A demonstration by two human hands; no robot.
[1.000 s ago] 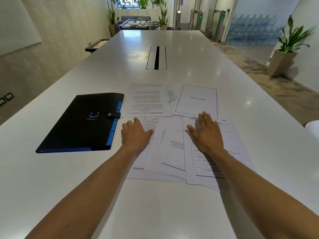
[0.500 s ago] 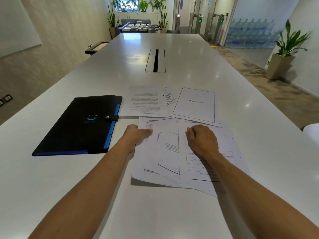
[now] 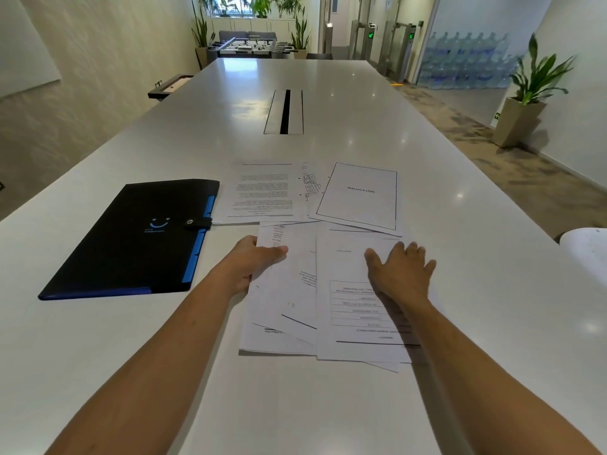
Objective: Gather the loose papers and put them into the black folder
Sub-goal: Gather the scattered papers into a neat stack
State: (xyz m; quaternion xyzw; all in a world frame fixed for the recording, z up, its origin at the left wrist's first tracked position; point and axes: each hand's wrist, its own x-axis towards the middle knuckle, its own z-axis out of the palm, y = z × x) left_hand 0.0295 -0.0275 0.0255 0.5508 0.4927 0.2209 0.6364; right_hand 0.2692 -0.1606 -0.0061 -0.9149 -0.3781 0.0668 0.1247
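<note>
Several loose printed papers lie fanned on the white table (image 3: 131,372). A near pile (image 3: 295,300) overlaps in front of me. Farther off lie a text page (image 3: 262,192) and a framed sheet headed BIBLIOGRAPHY (image 3: 359,195). The black folder (image 3: 131,238) with a blue edge and snap strap lies shut to the left of the papers. My left hand (image 3: 253,262) grips the left edge of the near pile, thumb on top. My right hand (image 3: 399,270) rests flat, fingers spread, on the pile's right sheet (image 3: 348,257).
A cable slot (image 3: 284,111) is set into the table's middle, beyond the papers. A white rounded object (image 3: 588,247) shows at the right edge. Potted plants, a foosball table and stacked water bottles stand far off in the room.
Both hands drew the near sheets toward me and together. My left hand went from flat on the paper to gripping the pile's left edge. My right hand curled, then spread flat again.
</note>
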